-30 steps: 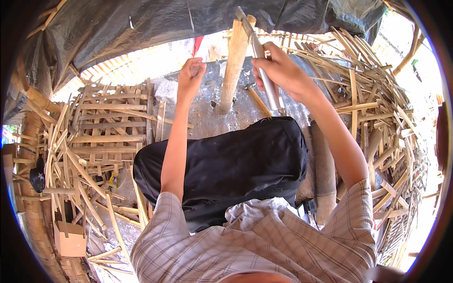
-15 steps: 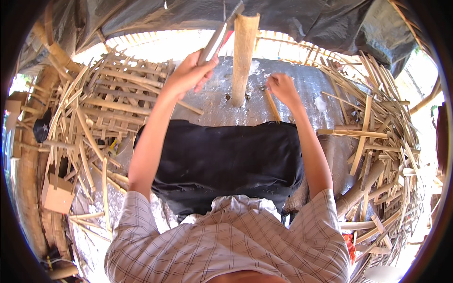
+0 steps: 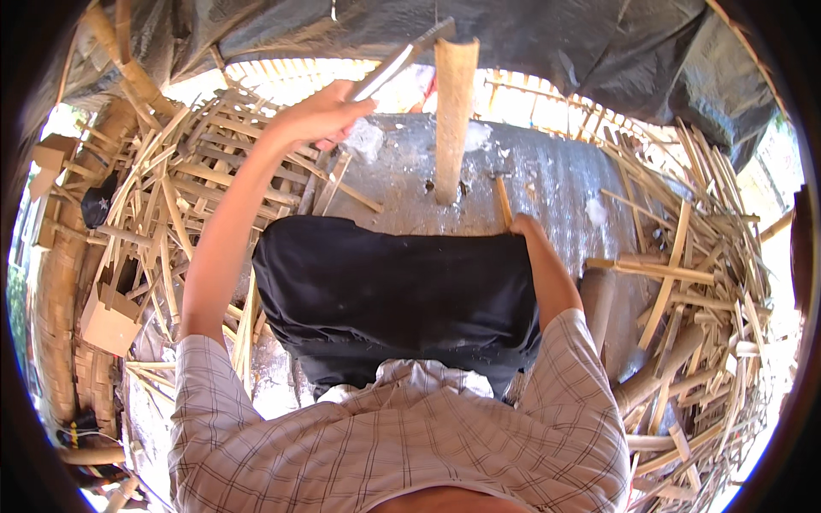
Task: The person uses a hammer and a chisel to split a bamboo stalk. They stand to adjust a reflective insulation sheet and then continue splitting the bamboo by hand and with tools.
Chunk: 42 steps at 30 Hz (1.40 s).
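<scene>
My left hand (image 3: 329, 115) is raised and closed on the handle of a long knife (image 3: 395, 70). The blade slants up to the right, its tip beside the top of a split bamboo piece (image 3: 456, 115). That bamboo stands upright, unheld, with its foot on the grey ground sheet (image 3: 564, 175); I cannot tell whether the blade touches it. My right hand (image 3: 524, 225) is low by my right knee, at the lower end of the wooden handle of a hammer (image 3: 504, 198). Its fingers are hidden, so their grip does not show.
Black trousers (image 3: 393, 291) cover my bent legs. Cut bamboo strips (image 3: 684, 282) are heaped at the right, and crossed bamboo slats (image 3: 227, 162) lie at the left. A cardboard box (image 3: 111, 318) sits far left. Dark plastic sheeting (image 3: 547, 43) hangs overhead beyond the bamboo.
My right hand has moved down and back, from near the hammer's head to the handle's lower end. The left hand has shifted left, the knife now tilting lower. The view has shifted slightly.
</scene>
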Motion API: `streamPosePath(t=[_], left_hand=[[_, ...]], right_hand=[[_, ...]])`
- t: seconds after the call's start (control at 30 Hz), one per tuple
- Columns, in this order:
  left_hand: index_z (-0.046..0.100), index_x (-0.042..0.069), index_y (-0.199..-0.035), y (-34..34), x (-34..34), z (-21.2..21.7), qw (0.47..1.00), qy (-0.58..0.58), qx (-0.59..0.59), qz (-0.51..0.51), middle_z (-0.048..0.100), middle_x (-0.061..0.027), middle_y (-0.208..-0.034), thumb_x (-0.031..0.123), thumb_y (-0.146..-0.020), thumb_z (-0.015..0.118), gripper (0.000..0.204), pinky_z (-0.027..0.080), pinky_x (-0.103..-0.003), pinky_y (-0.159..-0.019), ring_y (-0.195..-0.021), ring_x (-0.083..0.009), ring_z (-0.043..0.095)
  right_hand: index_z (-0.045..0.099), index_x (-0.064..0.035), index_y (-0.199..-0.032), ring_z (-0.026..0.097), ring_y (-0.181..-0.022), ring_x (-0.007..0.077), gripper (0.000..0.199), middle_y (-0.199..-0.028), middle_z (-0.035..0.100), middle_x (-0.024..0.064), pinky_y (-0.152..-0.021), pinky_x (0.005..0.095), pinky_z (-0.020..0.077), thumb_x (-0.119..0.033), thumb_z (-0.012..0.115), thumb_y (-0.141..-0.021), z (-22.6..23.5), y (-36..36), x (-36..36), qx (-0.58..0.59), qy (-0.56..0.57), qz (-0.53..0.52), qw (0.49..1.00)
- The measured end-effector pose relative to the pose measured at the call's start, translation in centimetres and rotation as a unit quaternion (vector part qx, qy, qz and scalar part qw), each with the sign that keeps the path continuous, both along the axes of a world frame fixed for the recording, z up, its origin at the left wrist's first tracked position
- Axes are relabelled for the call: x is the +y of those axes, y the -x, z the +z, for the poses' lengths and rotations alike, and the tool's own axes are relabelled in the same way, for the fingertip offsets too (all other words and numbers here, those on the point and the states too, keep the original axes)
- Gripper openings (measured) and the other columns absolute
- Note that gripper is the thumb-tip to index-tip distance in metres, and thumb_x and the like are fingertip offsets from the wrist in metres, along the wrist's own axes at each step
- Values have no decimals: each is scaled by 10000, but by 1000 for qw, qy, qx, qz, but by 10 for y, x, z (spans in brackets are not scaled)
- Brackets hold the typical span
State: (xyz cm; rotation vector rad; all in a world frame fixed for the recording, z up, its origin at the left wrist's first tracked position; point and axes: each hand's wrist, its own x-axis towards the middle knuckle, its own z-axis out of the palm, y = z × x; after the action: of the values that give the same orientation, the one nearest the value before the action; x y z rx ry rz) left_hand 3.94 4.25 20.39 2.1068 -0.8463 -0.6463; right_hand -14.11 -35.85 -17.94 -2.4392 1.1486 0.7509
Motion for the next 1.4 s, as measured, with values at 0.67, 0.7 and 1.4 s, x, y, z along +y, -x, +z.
streamPosePath(t=[0.67,0.7,1.4], left_hand=[[556,9,-942,43,-21,-72,988,121,60,-78,556,-19,-654,259,-961,714,296,465,-291,-462,-500,-113,570],[554,18,-918,49,-23,-82,985,136,84,-63,549,-13,-641,245,-953,721,284,459,-288,-459,-496,-110,567],[380,139,-620,27,20,-253,594,649,472,-55,355,17,-489,133,-892,545,318,294,-306,-403,-363,-105,299]], right_hand=[[491,-14,-1340,610,-1153,247,610,-1232,621,123,-961,351,493,-185,821,-856,293,-42,129,-770,-193,36,607],[494,-7,-1337,617,-1155,244,615,-1227,630,124,-960,352,499,-149,828,-840,293,-46,135,-741,-210,48,636],[628,37,-1089,683,-896,135,396,-992,736,106,-816,313,557,-40,869,-784,271,-21,174,-741,-176,40,647]])
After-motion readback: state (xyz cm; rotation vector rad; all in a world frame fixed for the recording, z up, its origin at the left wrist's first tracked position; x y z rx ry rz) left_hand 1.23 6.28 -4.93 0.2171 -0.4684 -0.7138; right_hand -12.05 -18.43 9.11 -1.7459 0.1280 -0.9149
